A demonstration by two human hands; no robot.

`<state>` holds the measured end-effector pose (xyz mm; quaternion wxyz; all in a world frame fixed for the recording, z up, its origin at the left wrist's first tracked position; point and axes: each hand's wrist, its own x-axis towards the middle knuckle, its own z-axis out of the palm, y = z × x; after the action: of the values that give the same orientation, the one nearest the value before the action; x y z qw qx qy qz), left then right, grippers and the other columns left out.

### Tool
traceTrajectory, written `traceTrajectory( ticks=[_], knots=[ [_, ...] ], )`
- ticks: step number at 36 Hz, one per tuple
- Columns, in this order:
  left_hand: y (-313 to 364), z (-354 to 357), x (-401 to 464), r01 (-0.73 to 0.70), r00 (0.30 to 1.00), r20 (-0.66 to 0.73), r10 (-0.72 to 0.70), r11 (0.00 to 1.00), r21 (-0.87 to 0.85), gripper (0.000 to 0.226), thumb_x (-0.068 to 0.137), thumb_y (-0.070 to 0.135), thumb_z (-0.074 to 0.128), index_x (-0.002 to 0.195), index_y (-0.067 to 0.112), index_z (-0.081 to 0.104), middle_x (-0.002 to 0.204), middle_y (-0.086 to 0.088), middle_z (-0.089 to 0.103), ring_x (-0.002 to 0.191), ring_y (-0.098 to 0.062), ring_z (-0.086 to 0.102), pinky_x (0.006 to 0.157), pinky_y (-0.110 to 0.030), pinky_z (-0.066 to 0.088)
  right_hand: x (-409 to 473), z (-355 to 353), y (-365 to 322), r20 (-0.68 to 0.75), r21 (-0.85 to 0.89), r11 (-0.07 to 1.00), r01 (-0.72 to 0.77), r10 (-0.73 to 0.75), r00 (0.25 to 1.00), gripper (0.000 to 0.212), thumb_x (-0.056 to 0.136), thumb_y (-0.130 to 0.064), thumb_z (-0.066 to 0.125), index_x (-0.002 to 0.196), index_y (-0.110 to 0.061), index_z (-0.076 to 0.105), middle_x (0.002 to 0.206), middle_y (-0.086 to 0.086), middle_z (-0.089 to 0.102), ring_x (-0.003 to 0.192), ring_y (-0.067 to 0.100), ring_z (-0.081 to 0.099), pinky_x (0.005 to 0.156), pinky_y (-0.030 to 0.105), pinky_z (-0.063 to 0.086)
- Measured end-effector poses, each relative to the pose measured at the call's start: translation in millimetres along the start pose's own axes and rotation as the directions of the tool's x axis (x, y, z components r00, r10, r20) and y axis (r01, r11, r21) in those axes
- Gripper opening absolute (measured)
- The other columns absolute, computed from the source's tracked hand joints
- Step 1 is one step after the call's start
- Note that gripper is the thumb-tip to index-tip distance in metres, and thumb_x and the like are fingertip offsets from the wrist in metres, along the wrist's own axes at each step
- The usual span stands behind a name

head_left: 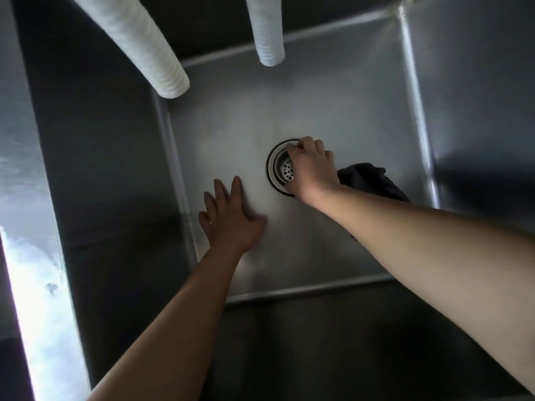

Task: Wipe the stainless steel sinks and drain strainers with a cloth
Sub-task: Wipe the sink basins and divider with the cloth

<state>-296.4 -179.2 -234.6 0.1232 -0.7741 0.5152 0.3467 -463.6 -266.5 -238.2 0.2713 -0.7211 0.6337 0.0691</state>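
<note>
I look straight down into a deep stainless steel sink [333, 105]. At the middle of its floor sits the round drain with a perforated strainer [287, 169]. My right hand [311, 166] is over the drain's right half, fingers curled on the strainer's rim; part of the strainer is hidden under it. A dark cloth [370, 180] lies bunched on the sink floor just right of that hand, behind my wrist; whether the hand touches it is unclear. My left hand [230, 218] lies flat on the sink floor left of the drain, fingers spread, holding nothing.
Two white ribbed hoses hang into the basin from above: a thick one [139, 44] at the upper left and a thinner one [267, 33] at the top centre. A bright steel rim [31, 256] runs down the left edge. Steep sink walls close in all sides.
</note>
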Motion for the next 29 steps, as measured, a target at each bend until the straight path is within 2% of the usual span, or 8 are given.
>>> traceTrajectory(
  ticks=[5,12,16,19,23,26,27,29],
  knots=[
    [-0.7,1.6,0.7,0.007,0.999,0.037,-0.006,1.000,-0.021,0.107,0.080,0.055,0.065,0.153,0.044,-0.013,0.161,0.003,-0.029,0.149,-0.029,-0.022,0.118,-0.059,0.003,-2.6,9.0,3.7,-0.046,-0.005,1.000,0.019,-0.019,0.999,0.071,0.076,-0.022,0.073,0.141,-0.017,0.044,0.139,0.007,0.042,0.128,0.032,0.035,0.101,0.045,0.032],
    [-2.8,3.7,0.6,-0.006,0.998,0.068,0.005,1.000,0.012,0.110,0.080,0.054,0.065,0.151,0.044,-0.018,0.158,0.003,-0.035,0.147,-0.029,-0.028,0.118,-0.060,0.000,-13.5,4.1,13.3,-0.008,0.076,0.997,-0.019,0.019,1.000,0.088,0.075,-0.036,0.080,0.149,-0.021,0.035,0.151,0.006,0.032,0.137,0.032,0.029,0.109,0.046,0.027],
    [-1.8,1.2,-1.0,-0.013,0.997,0.074,0.012,1.000,0.024,0.109,0.082,0.052,0.065,0.152,0.042,-0.018,0.158,0.001,-0.035,0.147,-0.031,-0.028,0.118,-0.062,0.002,-46.7,-14.6,9.4,-0.126,0.267,0.962,-0.050,0.086,0.988,0.073,0.075,-0.029,0.079,0.141,-0.021,0.048,0.140,0.005,0.045,0.130,0.032,0.037,0.102,0.041,0.031],
    [-1.6,-3.9,-3.2,-0.026,0.996,0.081,0.024,0.999,0.026,0.107,0.083,0.051,0.066,0.153,0.041,-0.015,0.160,0.001,-0.030,0.149,-0.031,-0.023,0.118,-0.062,0.004,-85.9,-33.1,19.1,-0.222,0.358,0.930,-0.080,0.168,0.960,0.064,0.076,-0.028,0.079,0.135,-0.018,0.055,0.134,0.007,0.052,0.125,0.032,0.042,0.100,0.045,0.035],
    [9.4,-9.4,-9.1,-0.026,0.999,-0.033,0.026,1.000,-0.004,0.089,0.080,0.045,0.065,0.153,0.034,0.016,0.164,-0.008,-0.001,0.150,-0.037,0.001,0.117,-0.059,0.012,-115.9,-55.4,55.9,-0.226,0.339,0.897,-0.283,0.370,0.901,0.068,0.077,-0.030,0.079,0.138,-0.015,0.053,0.138,0.010,0.052,0.128,0.036,0.043,0.106,0.050,0.036],
    [31.6,-7.0,-17.7,-0.207,0.953,-0.241,0.183,0.975,-0.078,0.068,0.075,0.038,0.061,0.139,0.021,0.046,0.148,-0.015,0.039,0.136,-0.036,0.035,0.110,-0.047,0.028,-115.4,-65.5,83.8,-0.060,0.347,0.804,-0.483,0.533,0.844,0.078,0.080,-0.035,0.078,0.147,-0.018,0.042,0.148,0.009,0.044,0.135,0.036,0.038,0.109,0.049,0.035],
    [41.2,-3.5,-19.7,-0.274,0.936,-0.256,0.240,0.956,-0.105,0.062,0.076,0.034,0.062,0.135,0.019,0.052,0.140,-0.013,0.050,0.129,-0.034,0.044,0.105,-0.042,0.034,-113.6,-66.9,89.9,0.000,0.336,0.789,-0.514,0.546,0.838,0.081,0.080,-0.038,0.077,0.149,-0.019,0.038,0.150,0.008,0.041,0.137,0.035,0.037,0.110,0.050,0.034],
    [63.6,6.1,-22.9,-0.335,0.940,-0.138,0.311,0.914,-0.227,0.048,0.083,0.024,0.066,0.131,0.019,0.059,0.128,-0.007,0.063,0.117,-0.028,0.057,0.099,-0.035,0.042,-108.7,-66.0,97.4,0.100,0.318,0.796,-0.515,0.512,0.853,0.088,0.079,-0.044,0.078,0.151,-0.022,0.033,0.150,0.007,0.042,0.137,0.033,0.039,0.111,0.050,0.035]
  ],
)
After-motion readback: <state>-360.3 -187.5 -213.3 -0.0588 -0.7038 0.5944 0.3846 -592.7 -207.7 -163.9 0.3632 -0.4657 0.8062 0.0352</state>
